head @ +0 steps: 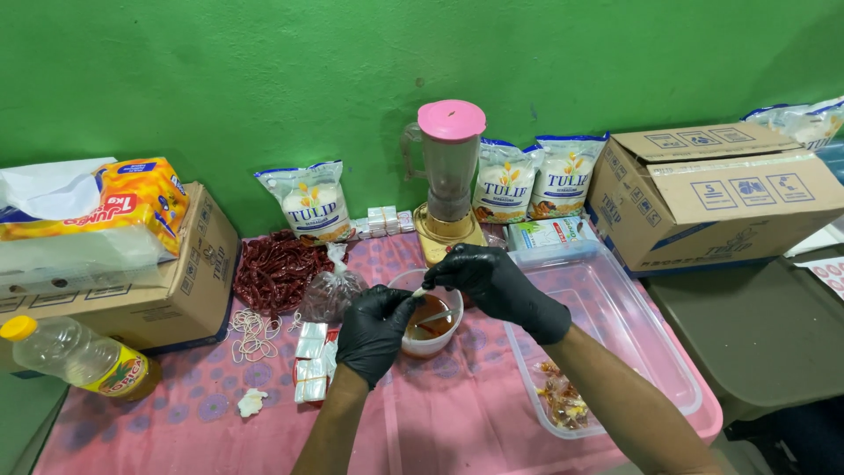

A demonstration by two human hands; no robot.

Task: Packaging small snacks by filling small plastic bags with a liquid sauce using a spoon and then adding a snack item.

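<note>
Head view, two gloved hands, left hand point(374, 327) and right hand point(489, 277), each grip pinched on one small white packet point(419, 291) over one sauce bowl point(428, 345)

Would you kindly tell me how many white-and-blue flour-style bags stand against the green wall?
3. One bag stands left of the blender; two more stand side by side just right of it. Others may be hidden behind the cardboard boxes.

left hand point(376, 330) + right hand point(492, 280) pinch small white piece point(419, 291) | over sauce bowl point(430, 346)
</note>
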